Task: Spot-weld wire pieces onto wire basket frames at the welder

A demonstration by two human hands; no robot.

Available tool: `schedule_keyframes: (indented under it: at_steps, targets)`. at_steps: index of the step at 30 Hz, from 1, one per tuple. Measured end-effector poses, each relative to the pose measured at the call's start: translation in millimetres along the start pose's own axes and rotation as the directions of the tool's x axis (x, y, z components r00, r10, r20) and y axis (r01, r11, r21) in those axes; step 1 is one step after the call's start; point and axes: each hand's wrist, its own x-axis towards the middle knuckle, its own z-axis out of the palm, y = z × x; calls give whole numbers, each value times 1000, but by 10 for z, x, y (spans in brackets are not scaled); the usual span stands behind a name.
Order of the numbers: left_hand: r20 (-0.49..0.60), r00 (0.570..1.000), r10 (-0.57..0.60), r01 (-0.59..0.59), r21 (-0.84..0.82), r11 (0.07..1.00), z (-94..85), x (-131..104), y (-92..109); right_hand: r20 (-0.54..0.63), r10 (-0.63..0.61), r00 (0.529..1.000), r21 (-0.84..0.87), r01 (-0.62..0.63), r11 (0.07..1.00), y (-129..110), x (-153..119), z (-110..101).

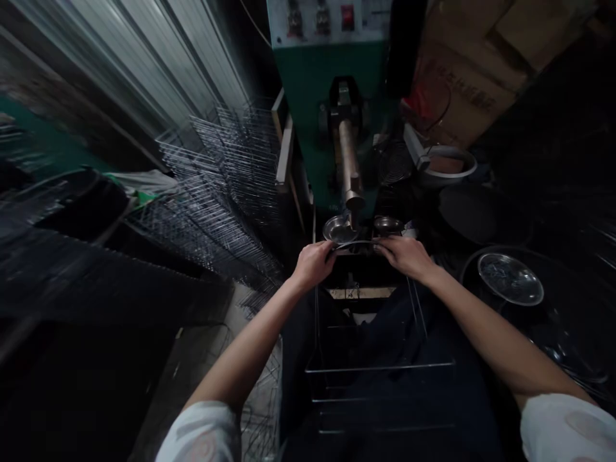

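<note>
My left hand (pixel 314 262) and my right hand (pixel 403 255) are both closed on the far end of a wire rack (pixel 380 368), one at each side. The rack's thin metal frame hangs back over my lap, and its lower bars look faint in the dark. Between my fingers runs a short curved wire (pixel 353 243); whether it is part of the rack I cannot tell. Just beyond it, the copper-coloured arm (pixel 350 160) of a green machine (pixel 303 83) points down at me. A small metal dish (pixel 339 228) sits behind my left hand, another metal dish (pixel 387 224) behind my right.
Stacked wire racks (pixel 226 179) lean on the left beside the machine. To the right are a round metal dish (pixel 510 279) holding small pieces, a grey pan-like container (pixel 447 165) and cardboard boxes (pixel 462 83). A red switch (pixel 347 18) is on the machine's panel.
</note>
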Motion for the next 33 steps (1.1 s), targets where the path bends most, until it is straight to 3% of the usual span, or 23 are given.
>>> schedule_keyframes:
  at_steps: [9,22,33]
  targets:
    - [-29,996,80,-83,-120,989,86,34,-60,18,-10,1000,-43,11,999,20,32,60]
    - [72,992,107,-106,-21,994,45,139,21,74,4,997,72,-9,997,110,102,12]
    - [87,988,125,-119,-64,991,35,339,-121,122,-56,991,-128,72,989,116,343,-92]
